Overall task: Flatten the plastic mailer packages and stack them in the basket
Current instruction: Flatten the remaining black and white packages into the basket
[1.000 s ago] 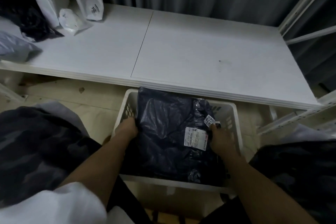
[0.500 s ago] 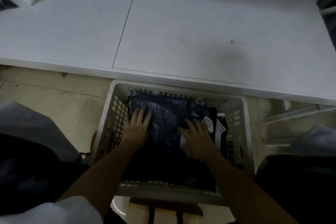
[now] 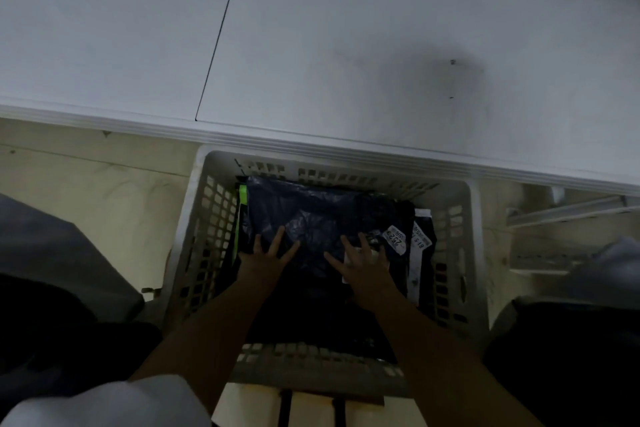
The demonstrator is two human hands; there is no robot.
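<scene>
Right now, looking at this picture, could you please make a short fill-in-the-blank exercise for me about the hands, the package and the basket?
1. Both hands, the left hand and the right hand, press with spread fingers on a dark ____ mailer.
2. The mailer lies inside the white ____.
3. The basket stands on the floor, in front of the white ____.
4. Small white ____ show beside the right hand.

Missing words: plastic; basket; table; labels

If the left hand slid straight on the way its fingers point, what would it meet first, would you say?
The left hand lies flat on the dark mailer, fingers aimed at the basket's far wall. Probably only more mailer, then that wall; depth is unclear.
</scene>
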